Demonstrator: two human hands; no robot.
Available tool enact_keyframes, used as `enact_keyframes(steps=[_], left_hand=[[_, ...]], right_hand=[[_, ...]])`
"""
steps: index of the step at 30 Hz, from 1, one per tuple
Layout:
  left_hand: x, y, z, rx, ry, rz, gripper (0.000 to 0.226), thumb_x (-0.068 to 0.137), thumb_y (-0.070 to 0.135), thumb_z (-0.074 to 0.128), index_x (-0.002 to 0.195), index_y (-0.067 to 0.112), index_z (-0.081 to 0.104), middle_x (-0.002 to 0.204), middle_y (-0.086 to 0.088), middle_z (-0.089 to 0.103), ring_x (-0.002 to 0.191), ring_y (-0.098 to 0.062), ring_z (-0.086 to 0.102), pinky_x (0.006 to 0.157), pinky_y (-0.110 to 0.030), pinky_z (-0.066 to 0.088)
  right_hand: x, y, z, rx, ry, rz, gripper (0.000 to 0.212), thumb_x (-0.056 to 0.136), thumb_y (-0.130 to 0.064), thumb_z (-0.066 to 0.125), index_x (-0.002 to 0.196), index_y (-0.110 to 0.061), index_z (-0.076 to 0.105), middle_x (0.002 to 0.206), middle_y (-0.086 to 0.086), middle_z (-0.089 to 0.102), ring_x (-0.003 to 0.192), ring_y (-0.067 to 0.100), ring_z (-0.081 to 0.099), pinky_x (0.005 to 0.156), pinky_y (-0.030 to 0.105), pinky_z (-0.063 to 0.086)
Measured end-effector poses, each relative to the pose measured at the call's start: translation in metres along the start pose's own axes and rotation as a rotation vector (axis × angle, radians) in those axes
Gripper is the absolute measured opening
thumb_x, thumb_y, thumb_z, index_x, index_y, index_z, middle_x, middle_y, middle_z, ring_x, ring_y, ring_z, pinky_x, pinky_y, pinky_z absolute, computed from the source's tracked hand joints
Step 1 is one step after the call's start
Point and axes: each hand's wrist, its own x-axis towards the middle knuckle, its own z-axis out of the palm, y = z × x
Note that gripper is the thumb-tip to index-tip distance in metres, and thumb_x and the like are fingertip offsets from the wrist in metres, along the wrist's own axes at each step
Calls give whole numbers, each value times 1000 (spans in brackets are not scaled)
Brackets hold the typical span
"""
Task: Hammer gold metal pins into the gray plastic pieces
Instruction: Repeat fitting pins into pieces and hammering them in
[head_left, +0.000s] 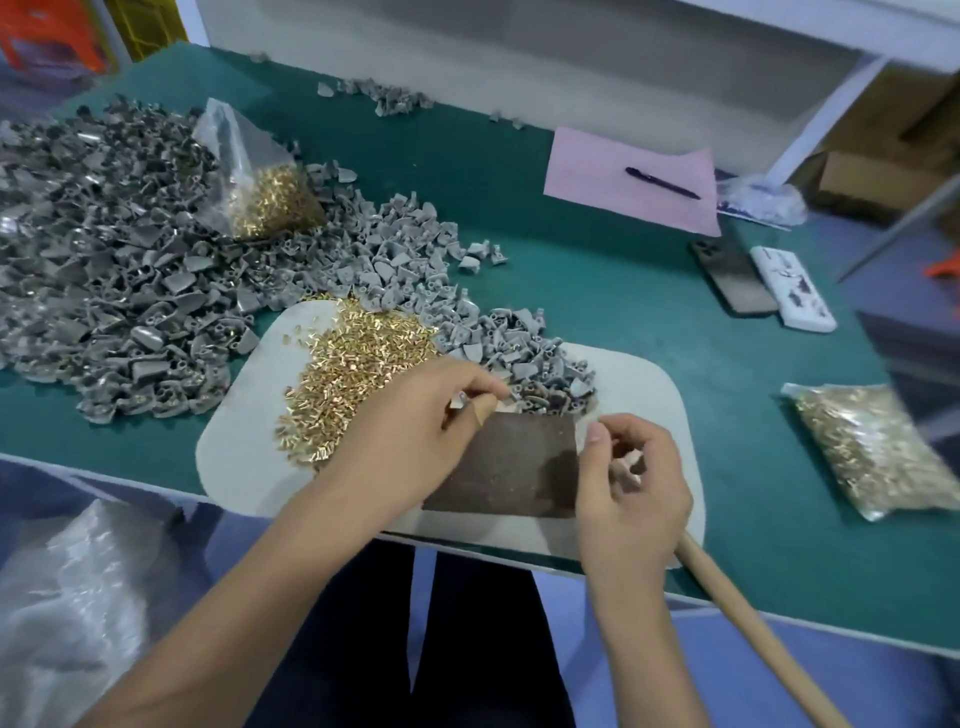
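Note:
A heap of gold pins (358, 374) lies on a pale mat (644, 395) at the table's front edge. Gray plastic pieces (130, 270) spread in a large pile over the left of the green table (597, 291) and onto the mat. A dark brown block (514, 467) sits on the mat between my hands. My left hand (415, 426) pinches a gray piece (460, 401) at the block's far left corner. My right hand (631, 483) grips the wooden hammer handle (748, 629), which runs down to the right; the hammer's head is hidden.
An open clear bag of gold pins (265, 192) rests on the gray pile. A sealed bag of pins (878, 447) lies at the right. Further back are a pink sheet (597, 166) with a pen (662, 183), a dark phone (732, 278) and a white device (792, 288).

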Motion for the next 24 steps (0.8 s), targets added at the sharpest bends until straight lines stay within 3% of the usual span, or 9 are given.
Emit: enact_keyframes(steps=[2, 6, 8, 10, 12, 15, 24], left_hand=[[10, -1, 2, 58, -2, -31, 12, 97, 35, 62, 101, 45, 65, 101, 31, 62, 94, 14, 56, 74, -16, 44], [28, 6, 6, 178, -78, -59, 6, 94, 41, 64, 98, 45, 66, 90, 33, 61, 74, 25, 47, 59, -16, 35], [35, 14, 11, 250, -104, -44, 7, 93, 44, 65, 99, 44, 67, 92, 31, 64, 70, 25, 47, 55, -16, 32], [42, 22, 18, 312, -128, -28, 8, 93, 45, 64, 100, 45, 68, 96, 28, 66, 72, 14, 54, 59, -20, 41], [49, 29, 25, 397, -137, -19, 10, 94, 45, 62, 101, 42, 68, 99, 23, 69, 87, 0, 62, 71, -27, 50], [60, 34, 35, 527, -136, -3, 14, 94, 45, 62, 103, 37, 67, 103, 14, 71, 99, -14, 65, 78, -32, 48], [82, 40, 41, 620, -265, -41, 20, 83, 41, 78, 99, 37, 66, 98, 11, 71, 96, -17, 66, 75, -31, 49]], right_hand=[[-1, 6, -3, 32, 36, 33, 6, 94, -30, 61, 96, -35, 63, 89, -9, 67, 81, 19, 63, 71, 35, 53], [2, 4, -1, 40, -5, 0, 3, 93, -25, 61, 93, -28, 62, 86, -10, 65, 77, 13, 61, 70, 15, 44], [3, 4, 0, 61, -16, 34, 5, 93, -23, 62, 91, -27, 62, 84, -9, 65, 75, 13, 61, 68, 16, 45], [4, 5, -1, 82, -17, 66, 8, 92, -19, 63, 90, -27, 63, 84, -8, 65, 74, 14, 61, 67, 19, 46], [3, 5, -2, 90, -27, 66, 8, 92, -17, 63, 91, -25, 63, 84, -8, 65, 74, 14, 61, 67, 19, 45], [3, 5, -2, 100, -38, 71, 3, 92, -19, 63, 92, -21, 65, 84, -7, 66, 74, 16, 61, 68, 21, 46], [3, 6, -4, 118, -82, 71, 3, 93, -22, 63, 94, -20, 65, 87, -8, 65, 80, 18, 63, 71, 30, 51]])
